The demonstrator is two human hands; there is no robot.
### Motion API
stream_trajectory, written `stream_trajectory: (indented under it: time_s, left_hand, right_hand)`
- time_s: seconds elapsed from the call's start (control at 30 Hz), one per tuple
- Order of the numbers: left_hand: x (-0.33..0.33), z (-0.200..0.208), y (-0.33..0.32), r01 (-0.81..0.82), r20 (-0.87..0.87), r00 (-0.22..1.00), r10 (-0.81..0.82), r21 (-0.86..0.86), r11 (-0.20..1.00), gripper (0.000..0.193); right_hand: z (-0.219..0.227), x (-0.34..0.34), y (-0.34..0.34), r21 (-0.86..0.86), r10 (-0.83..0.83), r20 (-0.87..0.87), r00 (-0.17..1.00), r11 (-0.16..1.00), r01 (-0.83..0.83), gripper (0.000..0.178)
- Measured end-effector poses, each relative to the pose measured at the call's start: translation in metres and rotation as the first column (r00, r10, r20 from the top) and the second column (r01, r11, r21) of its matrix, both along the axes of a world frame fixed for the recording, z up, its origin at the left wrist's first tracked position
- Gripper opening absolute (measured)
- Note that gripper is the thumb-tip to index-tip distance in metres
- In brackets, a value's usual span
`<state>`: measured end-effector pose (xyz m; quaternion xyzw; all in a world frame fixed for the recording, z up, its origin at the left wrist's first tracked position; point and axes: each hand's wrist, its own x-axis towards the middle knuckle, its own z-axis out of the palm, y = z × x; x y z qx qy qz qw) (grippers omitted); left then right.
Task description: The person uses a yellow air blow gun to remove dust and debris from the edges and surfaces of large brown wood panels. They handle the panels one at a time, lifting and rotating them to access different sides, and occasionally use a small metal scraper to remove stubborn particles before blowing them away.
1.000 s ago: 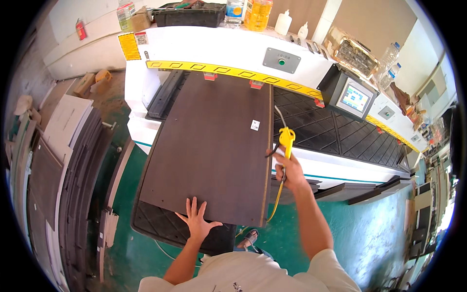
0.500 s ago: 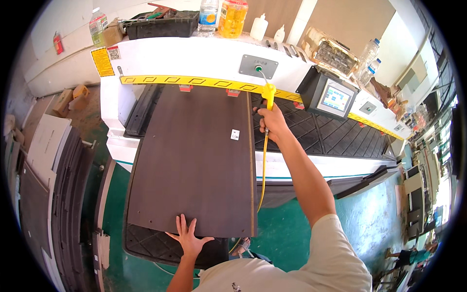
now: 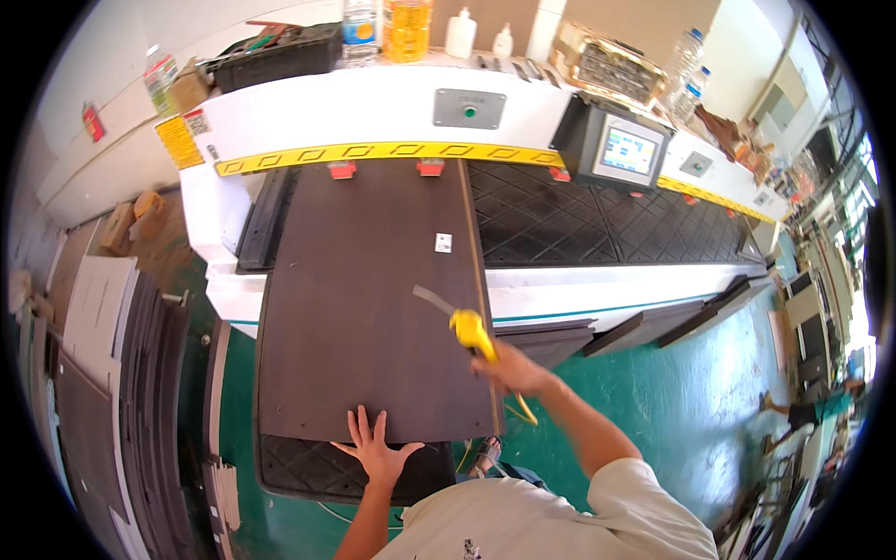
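Observation:
A dark brown panel (image 3: 373, 289) lies lengthwise in front of me, its far end under a white machine beam (image 3: 327, 103). My left hand (image 3: 378, 455) rests with fingers spread on the panel's near edge. Over the panel's right edge, my right hand (image 3: 515, 367) is wrapped round a yellow air blow gun (image 3: 470, 330), its thin nozzle pointing toward the far left. A yellow hose (image 3: 525, 408) hangs below that hand. A small white label (image 3: 443, 244) is stuck on the panel.
Beneath the panel is a black ribbed support (image 3: 345, 471). A control screen (image 3: 627, 149) hangs on the beam, with bottles (image 3: 406, 33) and a black tool tray (image 3: 280, 56) on top. Stacked boards (image 3: 149, 373) stand at left. Another person (image 3: 821, 409) is far right.
My right hand has drawn the blow gun back from the beam toward me, and the nozzle now points over the panel. My left hand stays on the near edge. The view has shifted slightly.

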<state>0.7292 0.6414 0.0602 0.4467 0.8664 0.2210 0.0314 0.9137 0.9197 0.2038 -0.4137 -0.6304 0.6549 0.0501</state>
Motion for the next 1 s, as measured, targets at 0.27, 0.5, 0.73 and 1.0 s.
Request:
stream_trajectory:
  time_s: [0.27,0.5,0.73,1.0]
  left_hand:
    - [0.005,-0.005,0.001,0.032,0.003,1.0,-0.031,-0.053,0.998,0.107]
    - [0.01,-0.011,-0.004,0.077,-0.022,0.996,-0.082,-0.161,0.984,0.099]
    - [0.067,0.035,0.005,0.375,0.606,0.707,-0.364,0.115,0.92,0.068]
    - [0.187,0.227,-0.039,0.275,0.41,0.297,-0.863,0.828,0.488,0.042]
  right_hand:
    - [-0.034,0.184,-0.072,-0.045,-0.884,-0.074,0.463,0.466,0.883,0.025]
    - [0.019,0.26,-0.197,-0.317,-0.347,0.24,0.907,0.855,0.411,0.025]
    - [-0.044,0.333,-0.301,-0.44,-0.416,0.223,0.882,0.764,0.471,0.024]
    - [-0.233,0.444,-0.41,-0.086,-0.173,0.682,0.71,0.946,0.313,0.037]
